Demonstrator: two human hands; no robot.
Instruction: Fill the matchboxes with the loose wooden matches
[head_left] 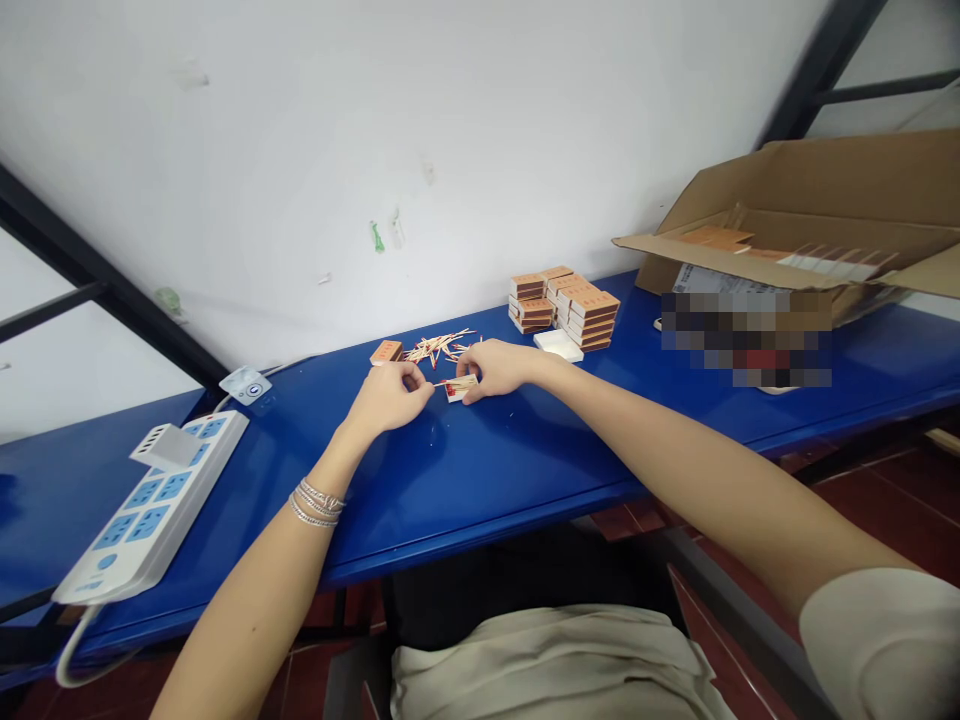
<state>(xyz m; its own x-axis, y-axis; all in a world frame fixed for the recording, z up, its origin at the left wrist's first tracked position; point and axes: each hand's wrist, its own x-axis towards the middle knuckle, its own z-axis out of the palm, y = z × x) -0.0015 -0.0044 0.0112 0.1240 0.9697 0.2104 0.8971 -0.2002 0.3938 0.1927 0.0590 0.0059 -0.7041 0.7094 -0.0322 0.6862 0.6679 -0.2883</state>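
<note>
My right hand (495, 369) grips a small white matchbox tray (455, 394) by its right end, just above the blue table. Several matches with red heads lie inside the tray. Close by on the left, my left hand (390, 395) pinches a match (441, 384) between thumb and fingertips, at the tray's left edge. Behind the hands spreads a loose pile of matches (431, 348), partly covered by my right hand. An orange matchbox (387, 351) rests just beyond my left hand.
Stacked matchboxes (577, 305) stand near the wall, with an open white tray (559, 346) before them. At right is an open cardboard box (832, 210), beside a blurred patch. A power strip (161, 510) and a white plug device (245, 384) lie left.
</note>
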